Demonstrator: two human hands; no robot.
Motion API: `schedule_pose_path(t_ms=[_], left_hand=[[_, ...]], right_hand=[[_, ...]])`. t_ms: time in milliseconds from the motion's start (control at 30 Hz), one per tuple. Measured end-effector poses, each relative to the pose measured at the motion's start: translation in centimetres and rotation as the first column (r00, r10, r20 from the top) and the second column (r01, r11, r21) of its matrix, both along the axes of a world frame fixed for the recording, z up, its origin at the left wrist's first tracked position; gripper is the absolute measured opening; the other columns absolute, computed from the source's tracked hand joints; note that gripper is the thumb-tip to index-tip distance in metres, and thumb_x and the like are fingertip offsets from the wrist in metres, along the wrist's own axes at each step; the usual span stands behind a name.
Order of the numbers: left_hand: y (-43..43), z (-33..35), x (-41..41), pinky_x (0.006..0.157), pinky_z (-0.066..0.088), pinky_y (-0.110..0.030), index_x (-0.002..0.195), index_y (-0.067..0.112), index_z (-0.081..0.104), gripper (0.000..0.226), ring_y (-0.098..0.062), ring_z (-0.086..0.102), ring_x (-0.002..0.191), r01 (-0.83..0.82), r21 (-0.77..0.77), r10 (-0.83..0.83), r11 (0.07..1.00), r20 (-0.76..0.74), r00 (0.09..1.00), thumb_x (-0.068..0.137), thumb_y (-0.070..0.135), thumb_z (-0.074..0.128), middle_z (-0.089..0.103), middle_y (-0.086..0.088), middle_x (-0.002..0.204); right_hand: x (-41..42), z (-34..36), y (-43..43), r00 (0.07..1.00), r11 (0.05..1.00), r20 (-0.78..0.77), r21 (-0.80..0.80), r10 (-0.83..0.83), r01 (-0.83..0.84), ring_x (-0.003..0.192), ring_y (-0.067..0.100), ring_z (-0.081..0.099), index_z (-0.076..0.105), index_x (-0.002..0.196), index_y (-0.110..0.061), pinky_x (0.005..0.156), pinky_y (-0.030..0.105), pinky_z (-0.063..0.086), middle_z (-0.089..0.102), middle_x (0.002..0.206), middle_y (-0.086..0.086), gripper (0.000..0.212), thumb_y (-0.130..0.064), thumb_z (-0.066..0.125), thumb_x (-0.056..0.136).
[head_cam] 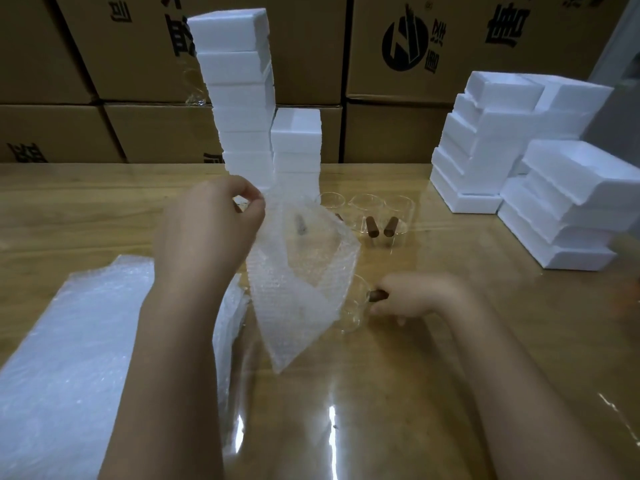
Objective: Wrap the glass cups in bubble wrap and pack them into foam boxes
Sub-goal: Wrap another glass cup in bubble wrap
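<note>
Cup (349, 308) handle rightward, bubble wrap (298, 282) hanging vertical

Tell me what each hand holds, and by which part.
Left hand pinches the clear bubble-wrap sheet by its upper corner. Right hand grips the clear glass cup by its brown cylindrical handle.

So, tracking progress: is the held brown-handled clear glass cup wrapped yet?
Unwrapped: right hand holds the glass cup bare, beside the bubble wrap sheet.

On the table (415, 393), a bubble wrap pile (69, 341) lies near left. Far centre stand two foam box stacks (239, 98) (the taller one left), a row of glass cups (367, 213) just right of them, more foam boxes (519, 143) far right, and cartons (415, 64) behind.
</note>
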State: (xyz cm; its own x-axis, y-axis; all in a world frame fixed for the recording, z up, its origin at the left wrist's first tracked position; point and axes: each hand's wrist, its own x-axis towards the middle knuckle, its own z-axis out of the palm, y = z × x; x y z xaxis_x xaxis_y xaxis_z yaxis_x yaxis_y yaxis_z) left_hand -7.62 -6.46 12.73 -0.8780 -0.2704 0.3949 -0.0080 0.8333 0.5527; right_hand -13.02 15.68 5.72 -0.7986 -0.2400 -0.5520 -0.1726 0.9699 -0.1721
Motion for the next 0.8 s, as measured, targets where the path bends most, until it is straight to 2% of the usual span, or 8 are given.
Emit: schedule_pose_path(t_ms=[100,200,300,400,500,633,733,800], left_hand=[[0.5,-0.3,-0.5,0.056,0.047,-0.034,0.087,0.029,0.065,0.011,-0.021,0.06,0.063,0.027,0.029,-0.026,0.999,-0.01,1.0,0.09,0.028,0.054,0.064,0.004,0.067],[0.8,-0.4,-0.7,0.063,0.052,-0.041,0.087,0.027,0.065,0.011,-0.024,0.061,0.067,0.036,0.05,-0.036,0.998,-0.012,0.999,0.09,0.027,0.054,0.063,0.003,0.07],[1.0,-0.4,-0.7,0.064,0.054,-0.044,0.086,0.027,0.065,0.011,-0.024,0.062,0.066,0.053,0.084,-0.052,0.995,-0.009,0.999,0.09,0.026,0.054,0.063,0.003,0.071],[1.5,-0.4,-0.7,0.063,0.055,-0.044,0.085,0.027,0.064,0.012,-0.022,0.062,0.064,0.064,0.105,-0.063,0.992,-0.01,0.998,0.09,0.025,0.054,0.062,0.004,0.067],[2.2,-0.5,-0.8,0.056,0.05,-0.034,0.086,0.026,0.064,0.012,-0.018,0.061,0.061,0.079,0.091,-0.078,0.993,-0.023,0.997,0.091,0.024,0.053,0.061,0.006,0.064],[3.9,-0.4,-0.3,0.053,0.044,-0.027,0.088,0.025,0.064,0.012,-0.014,0.059,0.057,0.133,0.063,-0.126,0.989,-0.099,0.987,0.093,0.025,0.053,0.058,0.008,0.06],[5.6,-0.3,0.2,0.052,0.044,-0.027,0.093,0.022,0.065,0.012,-0.01,0.056,0.056,0.199,0.044,-0.188,0.979,-0.187,0.964,0.094,0.025,0.053,0.053,0.011,0.056],[6.8,-0.1,0.7,0.049,0.037,-0.025,0.094,0.019,0.066,0.012,-0.008,0.051,0.053,0.251,0.015,-0.238,0.968,-0.264,0.935,0.093,0.023,0.055,0.046,0.014,0.053]], right_hand=[[-0.3,1.0,1.0,0.997,0.997,-0.08,-0.073,0.004,-0.01,0.085,0.022,0.056,0.057,0.094,-0.012,0.08,0.037,0.045,0.062,0.1,0.009,0.027,-0.036,0.045,0.098],[0.6,3.8,3.6,0.949,0.978,-0.276,-0.179,-0.155,0.108,0.092,0.025,0.061,0.061,0.098,-0.01,0.085,0.039,0.047,0.065,0.098,0.01,0.037,-0.041,0.04,0.099],[2.8,7.1,5.6,0.853,0.869,-0.421,-0.49,-0.307,0.071,0.063,0.01,0.055,0.06,0.083,-0.019,0.065,0.034,0.043,0.058,0.069,-0.004,0.033,-0.046,0.043,0.095],[5.7,9.9,5.3,0.913,0.804,-0.354,-0.592,-0.204,-0.05,0.047,0.003,0.041,0.059,0.077,-0.022,0.055,0.028,0.037,0.048,0.055,-0.01,0.036,-0.055,0.046,0.083],[6.9,10.2,3.1,0.923,0.911,-0.382,-0.394,-0.043,-0.121,0.059,0.006,0.05,0.057,0.077,-0.027,0.064,0.034,0.044,0.056,0.065,-0.011,0.038,-0.061,0.039,0.08],[6.6,8.3,-0.4,0.907,0.976,-0.42,-0.185,0.029,-0.118,0.076,0.019,0.056,0.057,0.089,-0.011,0.072,0.038,0.045,0.059,0.081,0.001,0.045,-0.049,0.034,0.096],[5.2,6.7,-1.9,0.934,0.93,-0.341,-0.367,-0.104,-0.03,0.078,0.024,0.061,0.06,0.093,-0.009,0.073,0.042,0.047,0.063,0.083,0.008,0.043,-0.044,0.036,0.099],[4.8,6.1,-2.9,0.952,0.77,-0.199,-0.636,-0.232,0.055,0.057,0.012,0.052,0.054,0.078,-0.017,0.057,0.034,0.04,0.054,0.063,-0.002,0.034,-0.036,0.037,0.1]])
